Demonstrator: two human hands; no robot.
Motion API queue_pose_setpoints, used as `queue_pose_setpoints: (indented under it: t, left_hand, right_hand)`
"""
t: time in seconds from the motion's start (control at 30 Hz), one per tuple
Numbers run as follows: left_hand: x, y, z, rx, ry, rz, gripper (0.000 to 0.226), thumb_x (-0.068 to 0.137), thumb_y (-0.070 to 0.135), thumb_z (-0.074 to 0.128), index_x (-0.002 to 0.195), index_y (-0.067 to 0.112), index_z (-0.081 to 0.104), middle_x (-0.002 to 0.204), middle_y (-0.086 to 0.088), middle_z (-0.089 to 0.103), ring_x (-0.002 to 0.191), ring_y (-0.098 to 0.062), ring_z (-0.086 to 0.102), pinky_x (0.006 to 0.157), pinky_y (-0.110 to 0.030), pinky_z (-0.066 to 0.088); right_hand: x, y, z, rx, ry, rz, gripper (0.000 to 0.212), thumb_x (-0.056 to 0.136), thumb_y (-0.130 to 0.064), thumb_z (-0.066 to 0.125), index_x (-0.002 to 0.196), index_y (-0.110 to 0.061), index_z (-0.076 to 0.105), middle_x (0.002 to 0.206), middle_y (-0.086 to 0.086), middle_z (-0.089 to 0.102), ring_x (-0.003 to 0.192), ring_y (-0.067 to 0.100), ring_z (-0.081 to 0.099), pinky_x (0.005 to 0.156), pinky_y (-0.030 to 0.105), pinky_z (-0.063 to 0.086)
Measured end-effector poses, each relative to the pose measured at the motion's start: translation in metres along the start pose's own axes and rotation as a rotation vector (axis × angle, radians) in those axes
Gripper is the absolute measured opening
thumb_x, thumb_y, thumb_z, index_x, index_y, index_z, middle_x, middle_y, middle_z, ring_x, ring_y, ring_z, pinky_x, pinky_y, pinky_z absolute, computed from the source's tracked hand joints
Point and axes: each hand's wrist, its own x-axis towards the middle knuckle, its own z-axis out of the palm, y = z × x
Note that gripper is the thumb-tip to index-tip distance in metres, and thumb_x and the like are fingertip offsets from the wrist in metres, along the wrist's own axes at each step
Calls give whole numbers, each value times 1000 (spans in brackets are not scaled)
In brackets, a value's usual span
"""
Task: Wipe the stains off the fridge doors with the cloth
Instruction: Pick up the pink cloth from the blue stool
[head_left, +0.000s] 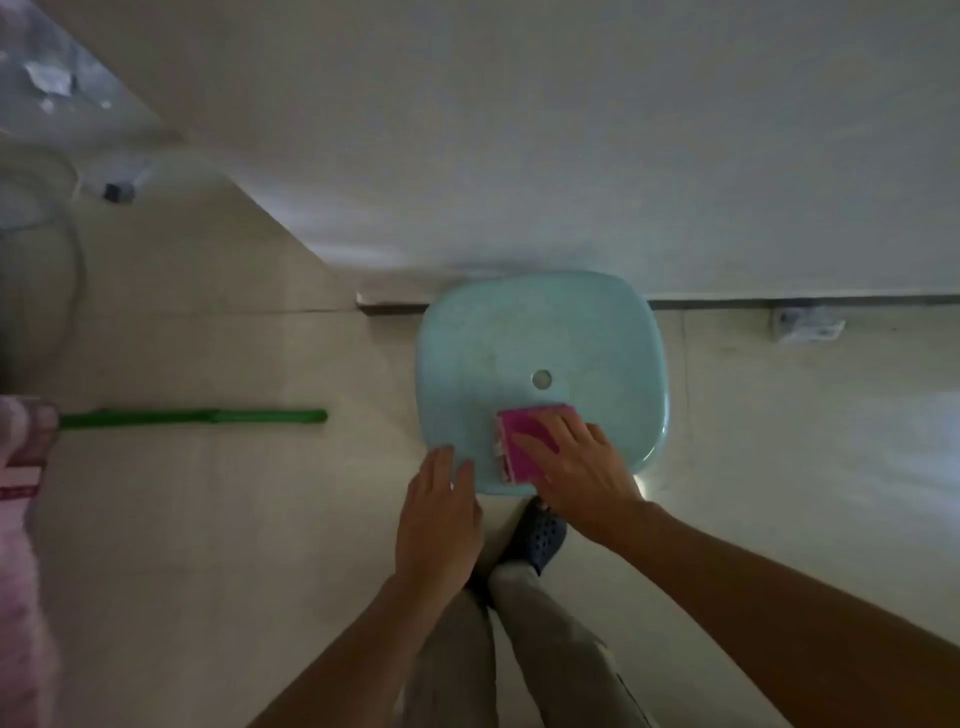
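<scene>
The cloth (530, 441), a folded pink piece with a pale edge, is seen lying on the light blue stool (540, 332), directly under the fingers (540, 441) of the right hand (576, 473). Those fingers are spread flat and laid on top of the cloth; no closed grip is shown, so the cloth is judged to be pressed or about to be gathered, not yet lifted. The left hand (441, 514) is held open with its fingers extended, its fingertips at the near edge of the stool, just left of the cloth, and nothing is held in it.

The fridge door (519, 130) is taken to be the broad pale surface beyond the stool, well apart from both sets of fingers. No stains can be made out on it in this dim light.

Several risks are judged from here. The cloth lies close to the stool's near rim, so it could be slid off onto the floor (208, 519) if it is dragged rather than pinched. The stool could be pushed or tipped if weight is leaned on its edge. A foot in a dark shoe (540, 535) is placed just below the fingers, under that edge, and could be caught. Stains could be missed in such poor light.
</scene>
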Motion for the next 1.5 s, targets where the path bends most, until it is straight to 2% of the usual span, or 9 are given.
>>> queue_pose_setpoints:
  t: [0.1, 0.33, 0.5, 0.63, 0.73, 0.83, 0.93, 1.07, 1.5]
  left_hand:
    - [25, -6, 29, 40, 85, 88, 41, 88, 19, 45, 124, 2, 53, 137, -27, 48, 130, -43, 44, 103, -49, 43]
    - [34, -22, 77, 98, 207, 156, 49, 104, 31, 28, 145, 5, 34, 154, -24, 28, 146, -38, 19, 120, -49, 15]
    - [34, -24, 78, 130, 154, 162, 55, 105, 39, 20, 149, 7, 27, 156, -23, 22, 147, -36, 13, 120, -48, 12]
    - [30, -20, 61, 149, -21, 141, 63, 103, 46, 15, 152, 6, 20, 158, -25, 13, 149, -37, 6, 119, -49, 11]
    - [30, -20, 40, 194, -149, 154, 69, 96, 47, 29, 150, 4, 25, 156, -28, 18, 147, -41, 13, 118, -51, 20]
    - [36, -12, 1, 206, -281, 163, 57, 90, 36, 51, 137, 4, 47, 149, -29, 34, 139, -44, 32, 109, -49, 36]
    - [33, 11, -48, 219, -442, 191, 24, 98, 28, 41, 113, 12, 52, 125, -13, 54, 116, -32, 51, 88, -37, 40]
    - [13, 47, -98, 178, -406, 237, 20, 99, 28, 39, 95, 13, 51, 102, -9, 61, 92, -29, 60, 69, -35, 40]
    - [-64, 226, -175, 326, -514, 662, 25, 98, 32, 36, 97, 15, 55, 106, -6, 64, 94, -28, 60, 73, -36, 42]
  right_hand:
    - [13, 13, 24, 17, 58, -66, 51, 70, -31, 68, 119, -21, 58, 123, 10, 57, 111, 32, 52, 85, 42, 49]
    - [6, 33, 63, 58, 230, -83, 40, 84, -40, 59, 119, -20, 60, 119, 6, 57, 111, 26, 49, 85, 37, 44]
    - [5, 22, 64, 84, 270, 4, 30, 86, -35, 52, 108, -18, 63, 102, 6, 60, 90, 25, 53, 71, 36, 49]
    - [2, 7, 56, 123, 129, 146, 22, 83, -27, 62, 101, -16, 63, 92, 8, 58, 77, 28, 57, 53, 37, 51]
    - [-9, 0, 35, 205, -118, 291, 32, 85, -28, 60, 117, -23, 57, 105, 7, 56, 93, 31, 58, 68, 38, 49]
    - [-40, 0, 6, 274, -285, 393, 30, 89, -35, 52, 118, -32, 54, 110, 2, 55, 102, 25, 57, 80, 34, 44]
    - [-79, -3, -29, 344, -209, 469, 22, 87, -37, 53, 108, -32, 58, 104, 0, 56, 96, 23, 58, 79, 34, 47]
    - [-134, -6, -68, 349, -127, 597, 28, 88, -41, 53, 113, -29, 56, 104, -1, 58, 94, 21, 59, 74, 31, 46]
    - [-342, 25, -134, 415, 58, 992, 34, 89, -46, 49, 115, -25, 52, 106, -1, 59, 90, 19, 60, 66, 27, 37]
